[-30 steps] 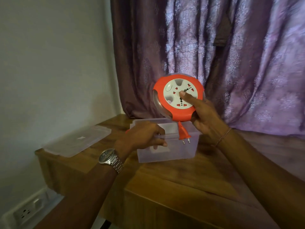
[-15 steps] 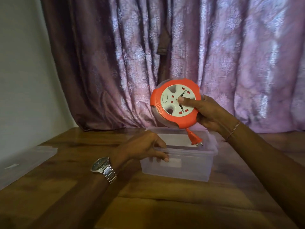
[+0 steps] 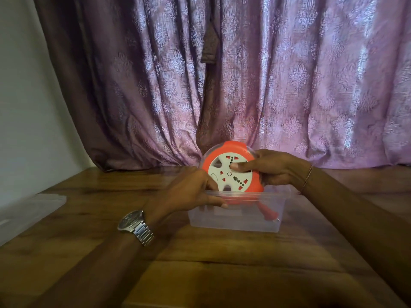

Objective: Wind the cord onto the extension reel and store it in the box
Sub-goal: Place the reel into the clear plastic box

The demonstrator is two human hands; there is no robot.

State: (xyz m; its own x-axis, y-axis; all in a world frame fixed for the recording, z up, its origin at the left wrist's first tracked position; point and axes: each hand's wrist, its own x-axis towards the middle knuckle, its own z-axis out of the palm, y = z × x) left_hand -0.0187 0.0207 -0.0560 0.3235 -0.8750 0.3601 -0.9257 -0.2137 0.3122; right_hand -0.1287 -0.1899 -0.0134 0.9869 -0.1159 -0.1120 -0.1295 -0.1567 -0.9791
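Note:
An orange extension reel (image 3: 224, 174) with a white socket face stands on edge, its lower part inside a clear plastic box (image 3: 235, 221) on the wooden table. My right hand (image 3: 273, 170) grips the reel's right rim, thumb on the white face. Its orange plug (image 3: 268, 213) hangs inside the box at the right, seen through the wall. My left hand (image 3: 191, 193) holds the box's near-left rim, fingers curled over the edge. A steel watch sits on that wrist.
The box's clear lid (image 3: 26, 210) lies on the table at the far left. A purple patterned curtain (image 3: 222, 81) hangs right behind the box. A pale wall (image 3: 26, 107) stands at the left. The wooden table (image 3: 200, 263) stretches toward me.
My right hand has lowered the reel from above the box so its bottom and plug are now inside. The view has swung to face the box head-on. My left hand stays on the rim.

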